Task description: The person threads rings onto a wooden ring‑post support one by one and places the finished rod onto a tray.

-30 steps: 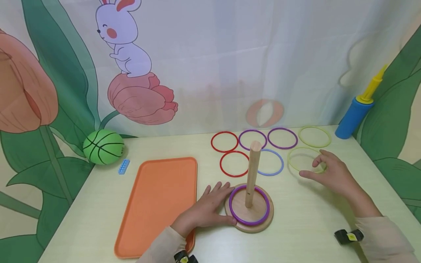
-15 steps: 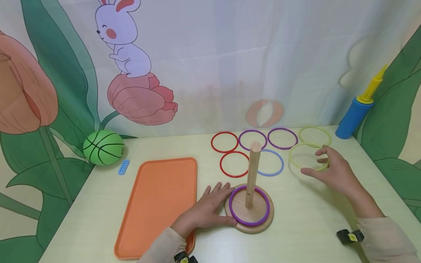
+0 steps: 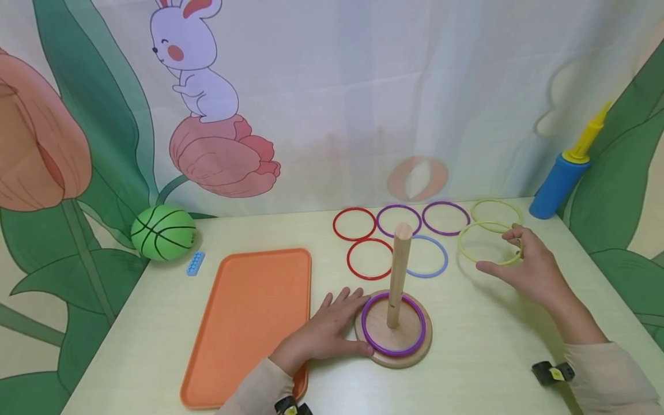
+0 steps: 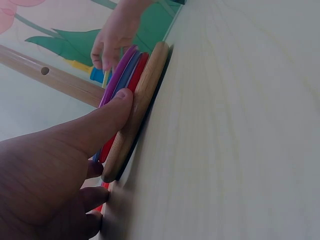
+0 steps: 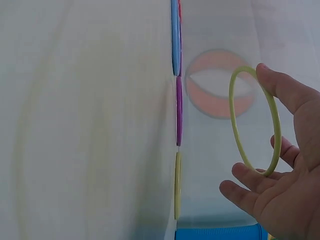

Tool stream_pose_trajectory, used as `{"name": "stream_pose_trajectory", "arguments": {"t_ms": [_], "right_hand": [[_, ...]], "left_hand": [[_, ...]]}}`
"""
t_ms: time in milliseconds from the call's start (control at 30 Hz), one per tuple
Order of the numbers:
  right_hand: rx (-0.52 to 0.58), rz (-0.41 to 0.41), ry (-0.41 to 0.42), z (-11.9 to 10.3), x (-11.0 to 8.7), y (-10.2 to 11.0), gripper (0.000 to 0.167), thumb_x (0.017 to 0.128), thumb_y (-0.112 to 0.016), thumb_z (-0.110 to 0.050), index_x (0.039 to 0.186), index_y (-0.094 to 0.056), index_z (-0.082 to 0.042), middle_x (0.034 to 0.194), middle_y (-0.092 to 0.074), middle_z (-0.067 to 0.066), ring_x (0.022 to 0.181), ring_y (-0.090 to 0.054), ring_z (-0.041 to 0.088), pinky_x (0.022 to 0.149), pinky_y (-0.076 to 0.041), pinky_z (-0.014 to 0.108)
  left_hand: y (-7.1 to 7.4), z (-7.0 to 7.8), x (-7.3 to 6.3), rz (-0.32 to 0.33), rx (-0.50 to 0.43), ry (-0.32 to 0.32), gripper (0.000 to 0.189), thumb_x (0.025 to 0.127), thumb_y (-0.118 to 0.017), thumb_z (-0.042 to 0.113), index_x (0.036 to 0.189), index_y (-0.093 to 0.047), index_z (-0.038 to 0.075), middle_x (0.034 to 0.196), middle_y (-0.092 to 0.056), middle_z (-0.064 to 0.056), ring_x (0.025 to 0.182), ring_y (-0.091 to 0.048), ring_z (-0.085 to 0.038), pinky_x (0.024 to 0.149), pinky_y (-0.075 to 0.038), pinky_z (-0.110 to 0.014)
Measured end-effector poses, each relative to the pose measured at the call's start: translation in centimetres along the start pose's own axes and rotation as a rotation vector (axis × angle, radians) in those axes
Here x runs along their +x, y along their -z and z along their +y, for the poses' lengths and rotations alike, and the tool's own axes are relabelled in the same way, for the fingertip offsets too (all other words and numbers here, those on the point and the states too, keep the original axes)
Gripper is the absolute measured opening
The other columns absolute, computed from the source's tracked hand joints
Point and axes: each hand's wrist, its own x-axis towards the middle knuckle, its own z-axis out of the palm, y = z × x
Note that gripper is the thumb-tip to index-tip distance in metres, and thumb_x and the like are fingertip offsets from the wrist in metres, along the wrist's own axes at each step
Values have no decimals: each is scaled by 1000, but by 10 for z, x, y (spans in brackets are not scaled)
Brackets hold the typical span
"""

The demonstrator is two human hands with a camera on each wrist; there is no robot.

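My right hand holds a yellow-green ring tilted above the table, its rim between thumb and fingers in the right wrist view. With fingers spread, my left hand rests against the left side of the round wooden base, its thumb touching the edge. An upright wooden peg rises from that base. Around the peg's foot lie stacked rings, seen edge-on in the left wrist view: a purple ring on top, a blue ring under it and a red ring lowest.
Behind the peg lie two red rings, two purple rings, a blue ring and another yellow-green ring. An orange tray is at left, near a green ball and a small blue block. A blue-and-yellow pump stands back right.
The yellow-green ring in my right hand has tipped and risen slightly towards the back, overlapping the other one behind it. My right fingers have closed nearer its rim. The left hand stays put.
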Motion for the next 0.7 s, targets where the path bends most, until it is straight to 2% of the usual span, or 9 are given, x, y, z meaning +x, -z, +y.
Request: {"name": "stream_pose_trajectory", "arguments": {"t_ms": [267, 500, 700], "right_hand": [[23, 32, 30, -4, -2, 5, 83, 85, -91, -36, 135, -40, 5, 168, -24, 33, 141, -35, 62, 103, -36, 77], [49, 81, 69, -15, -5, 11, 78, 85, -91, -28, 135, -41, 4, 170, -26, 27, 128, -44, 56, 96, -41, 71], [117, 102, 102, -26, -10, 17, 77, 86, -90, -26, 137, -40, 4, 173, -25, 16, 136, -42, 60, 111, -34, 74]], "left_hand": [[1, 1, -1, -3, 6, 5, 101, 88, -79, 62, 168, -31, 23, 175, -22, -6, 163, -9, -29, 131, -1, -53], [1, 2, -1, 1, 3, 7, 101, 88, -79, 62, 168, -31, 24, 175, -22, -5, 163, -9, -29, 131, -1, -53], [2, 3, -1, 0, 11, 1, 101, 88, -79, 60, 168, -31, 22, 175, -22, -7, 163, -10, -31, 130, -1, -55]]}}
